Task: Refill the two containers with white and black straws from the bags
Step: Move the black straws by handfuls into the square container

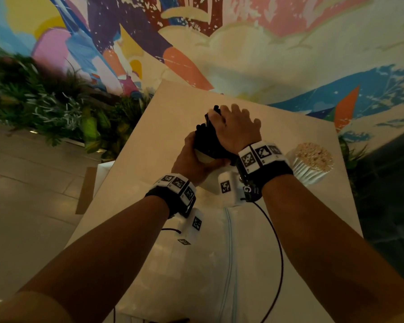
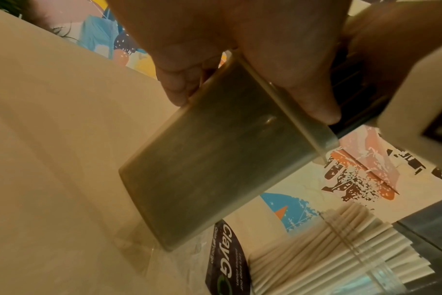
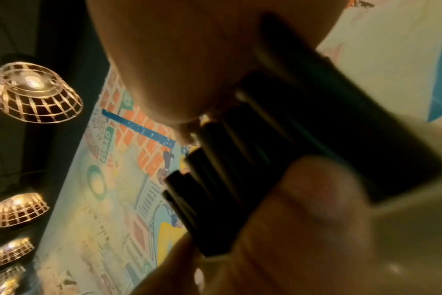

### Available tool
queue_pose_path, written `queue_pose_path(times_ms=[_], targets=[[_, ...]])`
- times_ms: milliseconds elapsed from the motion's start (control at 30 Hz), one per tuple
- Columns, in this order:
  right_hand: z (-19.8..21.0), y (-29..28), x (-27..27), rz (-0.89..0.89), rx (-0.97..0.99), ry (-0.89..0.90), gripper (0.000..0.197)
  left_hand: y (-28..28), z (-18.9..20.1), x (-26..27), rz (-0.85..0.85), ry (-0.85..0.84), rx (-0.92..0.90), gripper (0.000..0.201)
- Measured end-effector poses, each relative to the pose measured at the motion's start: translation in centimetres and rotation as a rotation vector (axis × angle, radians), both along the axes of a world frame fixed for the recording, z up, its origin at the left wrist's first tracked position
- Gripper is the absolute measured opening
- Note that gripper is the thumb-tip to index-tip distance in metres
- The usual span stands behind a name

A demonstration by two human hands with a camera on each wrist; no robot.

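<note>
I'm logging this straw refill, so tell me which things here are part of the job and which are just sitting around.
Part of the job:
- bundle of black straws, gripped by the right hand
- tilted translucent cup, held by the left hand
- clear container of white straws
- clear plastic bag

Lying about:
- beige table
- green plants
- painted mural

Clear smooth plastic cup (image 2: 222,151), glossy black straws (image 3: 278,151), matt beige tabletop (image 1: 289,127).

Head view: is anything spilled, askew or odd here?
Nothing spilled. The container of black straws is tilted, only its bottom edge near the table, but the left hand grips it and the right hand covers the straws.
</note>
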State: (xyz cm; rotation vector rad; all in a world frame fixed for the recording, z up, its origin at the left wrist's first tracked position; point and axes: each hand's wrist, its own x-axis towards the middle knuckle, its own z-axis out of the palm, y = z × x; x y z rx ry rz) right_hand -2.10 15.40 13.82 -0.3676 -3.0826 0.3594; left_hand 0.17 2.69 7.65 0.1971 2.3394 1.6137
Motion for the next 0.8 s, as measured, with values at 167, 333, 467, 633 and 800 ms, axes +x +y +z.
queue_pose_path(times_ms=[167, 333, 467, 633, 800], targets=[[-0.5, -1.8, 0.3, 0.029, 0.108, -0.116, 0.077, -0.1, -0.1, -0.1, -0.031, 0.018, 0.017, 0.098], [-1.1, -1.8, 0.2, 0.074, 0.168, -0.001, 0.057, 0.0, -0.6, -0.4, -0.039, 0.039, -0.067, 0.1], [-0.6, -1.3, 0.5, 0.161, 0.045, 0.047, 0.053, -0.2, -0.5, -0.5, -0.055, 0.031, -0.051, 0.102], [1.1, 2.4, 4.5, -0.063, -0.435, 0.509, 0.082, -1.5, 0.1, -2.2, -0.123, 0.081, -0.056, 0.14], [-1.8, 1.7, 7.0, -0.05, -0.602, 0.227, 0.119, -1.3, 1.6, -4.7, -0.28, 0.201, -0.089, 0.146]])
